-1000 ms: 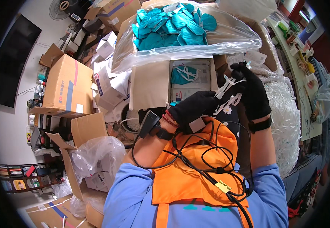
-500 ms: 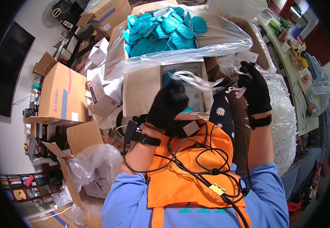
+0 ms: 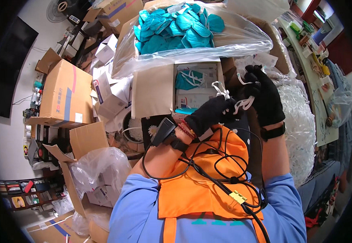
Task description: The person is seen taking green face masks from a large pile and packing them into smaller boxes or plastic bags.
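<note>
My two black-gloved hands are close together over my lap, to the right of an open small carton [image 3: 153,91]. My left hand [image 3: 212,115] is closed on a white elastic strap [image 3: 220,90], whose loops stick up past the fingers. My right hand [image 3: 267,99] is closed on white straps too; one end curls out by its fingertips, and a loop [image 3: 244,105] hangs between the hands. In the carton, a teal face mask [image 3: 189,79] with white straps rests on flat printed packets [image 3: 190,99]. More teal shows at the carton's near end.
Beyond the carton stands a plastic-lined box [image 3: 241,44] heaped with teal mask pieces [image 3: 176,30]. A clear bag of white straps [image 3: 295,125] bulges at my right. Brown cartons [image 3: 68,95] and white boxes [image 3: 113,93] crowd the left. Black cables [image 3: 208,178] lie over my orange apron.
My left hand has moved right and down from over the carton to beside my right hand, with white straps in it. The mask in the carton is now uncovered.
</note>
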The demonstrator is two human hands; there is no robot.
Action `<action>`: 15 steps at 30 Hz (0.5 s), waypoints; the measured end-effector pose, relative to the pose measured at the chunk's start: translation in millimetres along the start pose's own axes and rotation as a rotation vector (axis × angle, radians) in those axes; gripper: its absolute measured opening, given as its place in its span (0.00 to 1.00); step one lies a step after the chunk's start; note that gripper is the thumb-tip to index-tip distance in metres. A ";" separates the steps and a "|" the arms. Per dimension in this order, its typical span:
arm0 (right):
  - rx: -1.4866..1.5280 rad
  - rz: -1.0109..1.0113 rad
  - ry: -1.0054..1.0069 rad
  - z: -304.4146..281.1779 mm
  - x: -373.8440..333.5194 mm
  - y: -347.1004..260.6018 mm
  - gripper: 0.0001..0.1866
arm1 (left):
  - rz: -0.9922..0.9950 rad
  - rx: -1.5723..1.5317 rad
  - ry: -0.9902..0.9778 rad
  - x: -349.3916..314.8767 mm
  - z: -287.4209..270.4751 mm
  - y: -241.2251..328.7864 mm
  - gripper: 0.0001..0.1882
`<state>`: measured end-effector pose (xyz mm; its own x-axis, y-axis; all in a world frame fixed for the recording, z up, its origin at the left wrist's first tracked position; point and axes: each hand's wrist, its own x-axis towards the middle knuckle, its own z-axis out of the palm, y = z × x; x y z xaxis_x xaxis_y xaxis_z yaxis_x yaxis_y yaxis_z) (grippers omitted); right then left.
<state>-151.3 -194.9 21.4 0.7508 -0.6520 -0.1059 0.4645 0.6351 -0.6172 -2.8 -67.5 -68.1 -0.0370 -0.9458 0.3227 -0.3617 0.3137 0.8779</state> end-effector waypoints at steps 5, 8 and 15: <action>-0.313 -0.127 0.066 4.4 -3.8 1.0 0.14 | 0.035 -0.289 -0.011 -7.6 6.5 25.0 0.21; 0.127 0.011 -0.048 -15.9 4.4 -0.7 0.14 | 0.047 -0.294 -0.025 -8.5 4.2 34.2 0.20; -0.008 -0.047 0.138 -20.7 5.8 0.4 0.18 | 0.118 -0.070 -0.156 -16.5 -0.8 31.2 0.19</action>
<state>-156.5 -206.9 4.4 0.6559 -0.7324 -0.1826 0.4939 0.5994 -0.6299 -12.7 -42.1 -45.8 -0.2207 -0.9021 0.3708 -0.2810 0.4229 0.8615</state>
